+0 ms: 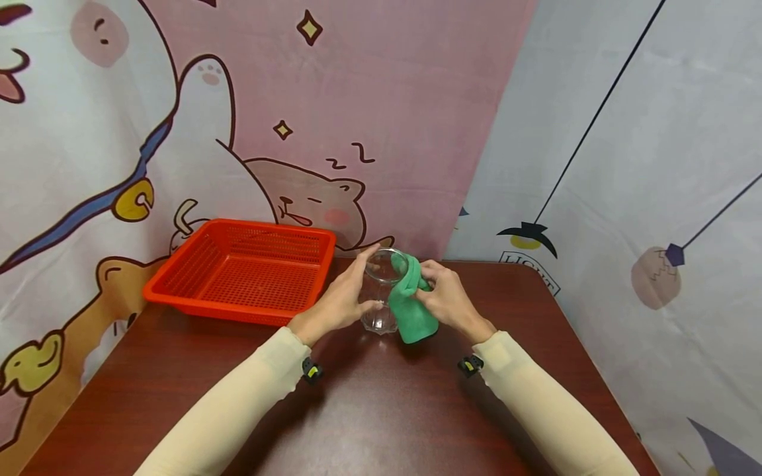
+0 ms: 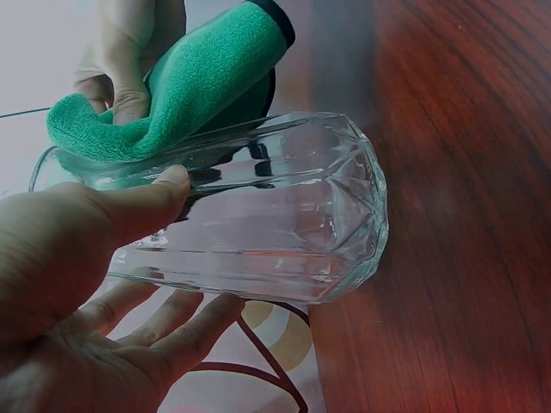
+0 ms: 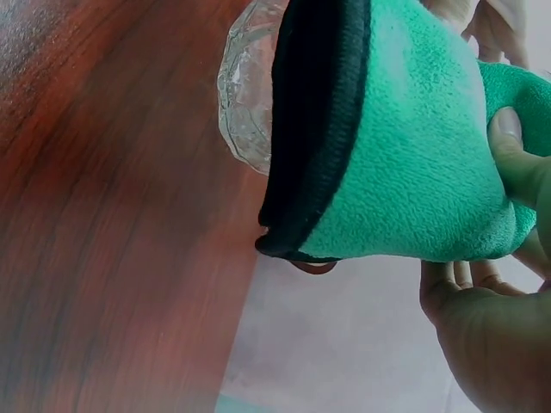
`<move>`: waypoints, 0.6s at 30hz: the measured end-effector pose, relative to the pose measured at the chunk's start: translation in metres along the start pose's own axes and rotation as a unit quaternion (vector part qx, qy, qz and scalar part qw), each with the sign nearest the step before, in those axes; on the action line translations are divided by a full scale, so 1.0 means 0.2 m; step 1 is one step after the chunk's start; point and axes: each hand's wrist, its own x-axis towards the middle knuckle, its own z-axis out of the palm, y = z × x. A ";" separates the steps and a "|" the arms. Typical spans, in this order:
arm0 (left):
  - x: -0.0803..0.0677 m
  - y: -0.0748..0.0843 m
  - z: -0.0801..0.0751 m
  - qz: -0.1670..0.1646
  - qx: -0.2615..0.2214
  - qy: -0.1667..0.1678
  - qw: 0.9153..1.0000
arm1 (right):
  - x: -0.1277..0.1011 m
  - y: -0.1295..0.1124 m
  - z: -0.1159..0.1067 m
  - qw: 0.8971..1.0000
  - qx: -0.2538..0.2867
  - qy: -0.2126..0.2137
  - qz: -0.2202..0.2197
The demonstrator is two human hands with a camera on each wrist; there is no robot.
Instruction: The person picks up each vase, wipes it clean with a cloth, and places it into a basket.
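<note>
A clear glass jar (image 1: 379, 316) with a faceted base stands roughly upright near the far side of the table. My left hand (image 1: 340, 295) holds it from the left, thumb on the near side and fingers around the far side, as the left wrist view shows on the glass jar (image 2: 275, 224). My right hand (image 1: 448, 297) pinches a green towel (image 1: 412, 316) with a dark edging between thumb and fingers. The towel lies over the right part of the jar's rim and hangs down its side. In the right wrist view the towel (image 3: 422, 146) hides most of the jar.
Left of the hands, a red plastic basket (image 1: 297, 311) with perforated walls sits on the dark reddish-brown table (image 1: 393, 410). A printed cloth backdrop (image 1: 405, 132) with cartoon animals rises behind the table's far edge and along its right side.
</note>
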 end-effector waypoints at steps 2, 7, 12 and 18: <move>0.00 0.00 0.00 -0.001 -0.001 0.000 1.000 | 0.00 0.00 0.00 1.000 -0.008 -0.003 -0.003; 0.00 -0.01 0.00 -0.001 -0.007 0.000 1.000 | -0.01 0.03 0.02 0.999 -0.025 -0.020 -0.002; 0.00 0.00 0.00 -0.001 -0.008 0.000 1.000 | -0.02 0.05 0.03 0.997 -0.055 -0.049 -0.006; 0.00 0.01 0.00 0.000 -0.011 -0.001 1.000 | -0.04 0.08 0.04 0.992 -0.103 -0.073 -0.023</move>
